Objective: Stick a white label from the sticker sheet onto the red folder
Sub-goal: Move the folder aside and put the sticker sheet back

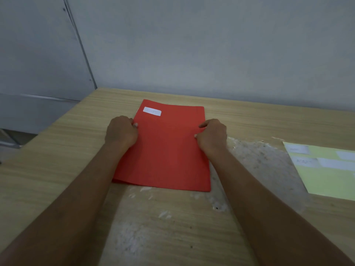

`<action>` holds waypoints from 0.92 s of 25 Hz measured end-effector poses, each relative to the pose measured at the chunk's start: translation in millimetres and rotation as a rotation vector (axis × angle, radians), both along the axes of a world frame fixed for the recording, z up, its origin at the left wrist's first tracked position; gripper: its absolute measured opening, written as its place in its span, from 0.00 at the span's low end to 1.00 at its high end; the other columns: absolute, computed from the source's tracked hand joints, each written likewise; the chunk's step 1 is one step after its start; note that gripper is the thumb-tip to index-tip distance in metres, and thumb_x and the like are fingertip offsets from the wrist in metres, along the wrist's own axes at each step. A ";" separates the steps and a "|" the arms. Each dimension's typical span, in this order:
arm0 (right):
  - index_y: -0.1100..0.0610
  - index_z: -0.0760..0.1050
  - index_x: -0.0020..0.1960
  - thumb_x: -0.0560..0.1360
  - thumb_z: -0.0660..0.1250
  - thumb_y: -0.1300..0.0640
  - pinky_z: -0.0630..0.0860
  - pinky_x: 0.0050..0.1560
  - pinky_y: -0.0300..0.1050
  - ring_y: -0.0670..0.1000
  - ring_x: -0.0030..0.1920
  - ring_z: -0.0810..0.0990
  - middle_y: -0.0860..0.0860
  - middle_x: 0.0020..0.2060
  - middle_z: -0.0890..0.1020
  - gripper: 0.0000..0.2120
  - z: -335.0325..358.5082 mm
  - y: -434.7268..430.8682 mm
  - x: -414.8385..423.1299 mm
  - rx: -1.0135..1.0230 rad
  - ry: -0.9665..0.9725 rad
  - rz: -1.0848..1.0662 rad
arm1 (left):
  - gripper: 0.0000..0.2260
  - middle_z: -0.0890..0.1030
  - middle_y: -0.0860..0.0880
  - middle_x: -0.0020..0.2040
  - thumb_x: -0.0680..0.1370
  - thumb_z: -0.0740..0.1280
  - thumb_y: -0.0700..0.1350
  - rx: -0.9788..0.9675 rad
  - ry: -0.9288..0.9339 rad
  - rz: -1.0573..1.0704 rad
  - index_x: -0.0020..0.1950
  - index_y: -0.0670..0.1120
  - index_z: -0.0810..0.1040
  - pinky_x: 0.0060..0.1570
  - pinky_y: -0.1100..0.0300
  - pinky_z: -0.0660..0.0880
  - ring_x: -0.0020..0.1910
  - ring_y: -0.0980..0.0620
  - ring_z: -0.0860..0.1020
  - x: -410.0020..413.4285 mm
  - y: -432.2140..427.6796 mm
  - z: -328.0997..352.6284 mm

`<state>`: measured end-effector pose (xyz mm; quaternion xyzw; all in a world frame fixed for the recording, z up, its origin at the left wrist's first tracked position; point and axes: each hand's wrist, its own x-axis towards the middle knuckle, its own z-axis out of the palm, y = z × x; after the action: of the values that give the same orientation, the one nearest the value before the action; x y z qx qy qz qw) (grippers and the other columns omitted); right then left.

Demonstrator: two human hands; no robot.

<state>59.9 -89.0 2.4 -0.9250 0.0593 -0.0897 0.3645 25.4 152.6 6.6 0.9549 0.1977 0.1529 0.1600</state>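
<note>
The red folder [167, 150] lies flat on the wooden table, its long side running away from me. A white label [152, 111] is stuck near its far left corner. My left hand [121, 131] grips the folder's left edge with curled fingers. My right hand [212, 136] grips the right edge at about the same height. The pale yellow sticker sheet [330, 181] rests at the right edge of the view, with several white labels on its upper part.
The table [57, 150] has a worn, whitish scraped patch [259, 162] in front of and to the right of the folder. A grey wall [192, 54] rises right behind the table's far edge. The table's left edge runs diagonally at the left.
</note>
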 end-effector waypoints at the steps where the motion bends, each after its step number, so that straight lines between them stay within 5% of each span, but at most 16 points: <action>1: 0.53 0.82 0.56 0.70 0.74 0.60 0.76 0.56 0.45 0.57 0.58 0.80 0.55 0.56 0.82 0.15 0.1 7.6 4.4 -0.002 -0.005 0.012 | 0.16 0.80 0.37 0.58 0.81 0.61 0.47 0.001 0.000 0.006 0.62 0.40 0.80 0.57 0.49 0.72 0.60 0.36 0.75 4.8 7.5 0.4; 9: 0.58 0.83 0.53 0.71 0.72 0.61 0.72 0.63 0.49 0.57 0.59 0.79 0.57 0.54 0.83 0.11 -5.2 58.1 32.9 0.040 -0.122 0.144 | 0.14 0.80 0.36 0.54 0.80 0.61 0.46 0.015 0.013 0.009 0.57 0.38 0.80 0.54 0.50 0.73 0.57 0.36 0.76 36.4 57.2 7.4; 23: 0.57 0.86 0.48 0.72 0.73 0.62 0.75 0.55 0.43 0.54 0.50 0.83 0.54 0.47 0.87 0.07 -13.5 86.2 57.9 0.109 -0.164 0.168 | 0.13 0.78 0.37 0.53 0.80 0.61 0.46 0.063 -0.007 0.060 0.57 0.40 0.80 0.51 0.48 0.74 0.55 0.37 0.76 59.6 86.5 -5.6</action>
<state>117.9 -2.8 -11.1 -0.8950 -0.0434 -0.1309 0.4241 85.0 239.1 1.1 0.9526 0.2205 0.1673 0.1262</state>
